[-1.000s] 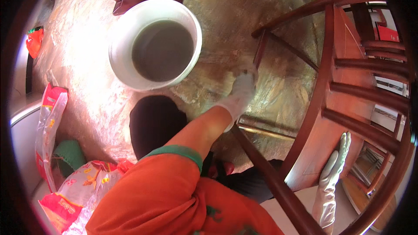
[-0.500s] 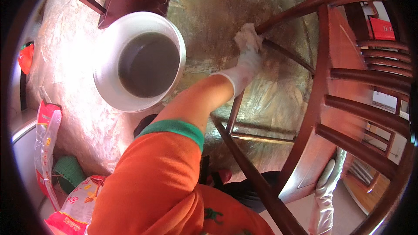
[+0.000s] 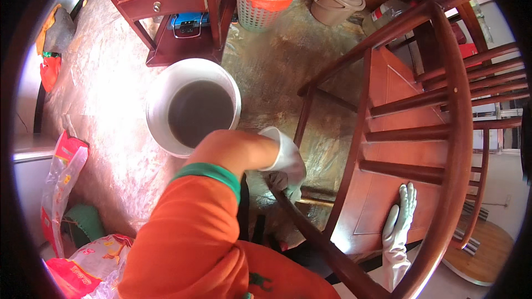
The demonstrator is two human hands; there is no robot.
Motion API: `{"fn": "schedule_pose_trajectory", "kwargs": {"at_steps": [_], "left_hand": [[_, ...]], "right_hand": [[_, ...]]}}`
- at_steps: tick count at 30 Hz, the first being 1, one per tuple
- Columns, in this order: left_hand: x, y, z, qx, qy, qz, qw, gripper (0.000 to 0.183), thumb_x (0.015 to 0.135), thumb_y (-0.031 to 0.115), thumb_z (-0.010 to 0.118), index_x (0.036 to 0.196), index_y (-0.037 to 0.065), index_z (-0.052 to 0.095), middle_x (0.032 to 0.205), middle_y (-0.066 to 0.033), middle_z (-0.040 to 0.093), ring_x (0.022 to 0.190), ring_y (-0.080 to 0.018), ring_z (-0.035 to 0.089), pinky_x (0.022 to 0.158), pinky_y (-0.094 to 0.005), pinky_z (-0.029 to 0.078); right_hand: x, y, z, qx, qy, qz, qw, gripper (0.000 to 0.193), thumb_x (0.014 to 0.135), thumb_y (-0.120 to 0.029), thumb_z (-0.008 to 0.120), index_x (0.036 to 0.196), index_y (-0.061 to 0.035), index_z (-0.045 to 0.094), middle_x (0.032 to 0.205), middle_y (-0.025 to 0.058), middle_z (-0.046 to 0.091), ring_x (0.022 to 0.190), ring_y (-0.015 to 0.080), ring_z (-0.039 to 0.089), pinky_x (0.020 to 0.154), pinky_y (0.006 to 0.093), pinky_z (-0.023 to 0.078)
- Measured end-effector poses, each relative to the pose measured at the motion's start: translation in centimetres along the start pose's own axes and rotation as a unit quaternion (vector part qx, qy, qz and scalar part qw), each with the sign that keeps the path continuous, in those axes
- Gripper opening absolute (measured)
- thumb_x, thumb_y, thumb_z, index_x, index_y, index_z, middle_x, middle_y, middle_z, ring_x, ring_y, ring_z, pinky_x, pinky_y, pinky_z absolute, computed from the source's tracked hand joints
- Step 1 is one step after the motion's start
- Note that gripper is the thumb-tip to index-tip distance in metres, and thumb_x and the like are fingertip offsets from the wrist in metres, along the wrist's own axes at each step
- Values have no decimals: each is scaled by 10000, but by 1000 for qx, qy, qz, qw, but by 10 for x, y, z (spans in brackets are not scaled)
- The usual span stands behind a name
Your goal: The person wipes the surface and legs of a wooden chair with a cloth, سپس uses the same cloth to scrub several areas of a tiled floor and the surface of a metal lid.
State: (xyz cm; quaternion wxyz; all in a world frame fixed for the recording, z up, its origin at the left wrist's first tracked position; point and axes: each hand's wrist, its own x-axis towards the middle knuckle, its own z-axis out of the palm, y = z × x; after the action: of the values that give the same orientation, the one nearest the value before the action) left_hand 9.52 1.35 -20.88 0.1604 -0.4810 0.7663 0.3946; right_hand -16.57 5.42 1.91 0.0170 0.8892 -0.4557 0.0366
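Gripping a bunched grey cloth (image 3: pixel 278 180) in my gloved left hand (image 3: pixel 290 163), I have my fingers curled narrowly round it at the end of a wooden chair leg (image 3: pixel 313 226). My gloved right hand (image 3: pixel 399 224) lies flat, fingers straight, across the near edge of the chair seat (image 3: pixel 374 202). On the floor (image 3: pixel 260 77), a white bucket (image 3: pixel 160 124) of murky liquid (image 3: pixel 199 108) stands by the near edge of the wooden cabinet (image 3: pixel 169 3).

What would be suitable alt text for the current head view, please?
A white-gloved left hand holds a dark cloth at a leg of a wooden chair, while the gloved right hand lies flat against its seat. To the left, a white bucket of murky water stands on the floor.
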Motion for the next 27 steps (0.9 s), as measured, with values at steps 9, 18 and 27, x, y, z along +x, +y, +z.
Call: {"fn": "schedule_pose_trajectory", "kwargs": {"at_steps": [9, 18, 27], "left_hand": [[-75, -120, -141, -639, 345, 166, 667, 204, 802, 166, 682, 959, 50, 621, 844, -32, 647, 764, -116, 595, 676, -238, 483], [-9, -69, -201, -632, 542, 187, 522, 536, 804, 487, 568, 1124, 57, 573, 865, -74, 588, 691, -158, 537, 635, -303, 428], [150, -221, -57, -578, 560, -58, 591, 285, 895, 205, 479, 1121, 62, 580, 1008, -81, 619, 938, -201, 548, 841, -277, 412]], "right_hand": [[5, -7, -4, 65, -20, 76, 995, 405, 937, -161, 343, 1300, 1, 419, 1364, 201, 385, 1293, 351, 319, 1088, 423, 208], [-6, 9, 15, 0, -45, 91, 995, 390, 957, -71, 299, 1331, 17, 366, 1399, 215, 314, 1318, 346, 265, 1098, 415, 185], [6, -14, 15, 110, -37, 141, 983, 378, 956, -81, 310, 1320, -21, 393, 1394, 199, 331, 1304, 365, 285, 1096, 434, 196]]}}
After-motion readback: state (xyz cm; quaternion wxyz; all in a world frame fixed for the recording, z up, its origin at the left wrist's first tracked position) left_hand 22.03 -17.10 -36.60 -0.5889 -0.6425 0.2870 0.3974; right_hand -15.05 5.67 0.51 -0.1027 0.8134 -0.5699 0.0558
